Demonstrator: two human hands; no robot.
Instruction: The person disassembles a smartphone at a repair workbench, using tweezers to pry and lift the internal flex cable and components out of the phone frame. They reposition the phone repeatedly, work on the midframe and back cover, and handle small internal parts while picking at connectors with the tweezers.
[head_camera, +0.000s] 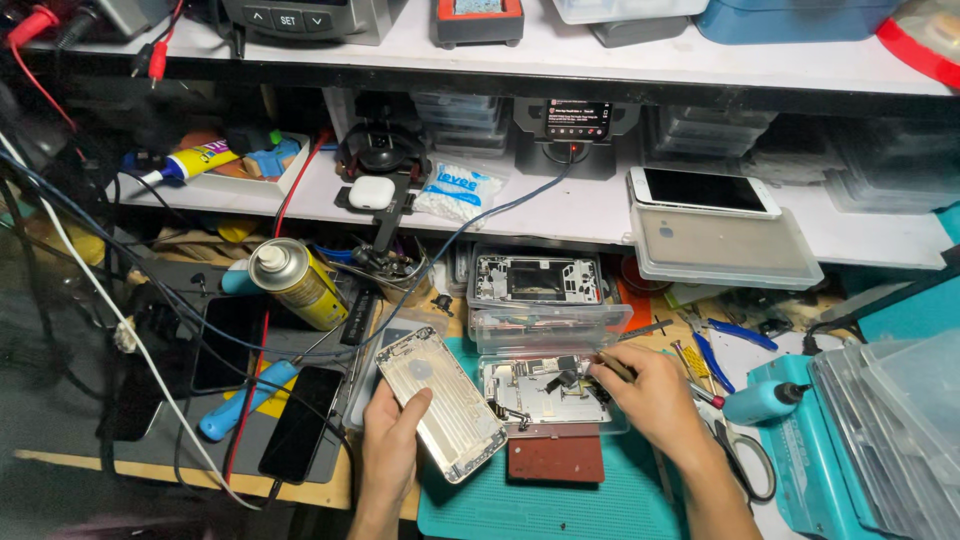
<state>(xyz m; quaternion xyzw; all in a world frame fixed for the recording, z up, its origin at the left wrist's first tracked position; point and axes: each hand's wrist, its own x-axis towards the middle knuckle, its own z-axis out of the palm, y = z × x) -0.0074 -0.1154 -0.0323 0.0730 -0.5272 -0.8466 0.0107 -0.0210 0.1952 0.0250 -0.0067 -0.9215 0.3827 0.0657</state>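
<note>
My left hand (390, 445) holds a silver phone back housing (440, 400), tilted, above the green work mat (600, 505). My right hand (655, 400) grips thin tweezers (612, 366) whose tip reaches into an open clear plastic parts box (545, 385) holding small phone parts and a board. The box's raised lid (548, 325) stands behind it. A brown-red pad (555, 458) lies just in front of the box.
A yellow spray can (295, 282) lies at the left near two dark phones (300, 420) and tangled cables. Scissors (745, 460), blue pliers (735, 335) and a teal bottle (765, 400) sit at the right beside clear trays (885, 420). A shelf (600, 215) above carries a white phone (703, 190).
</note>
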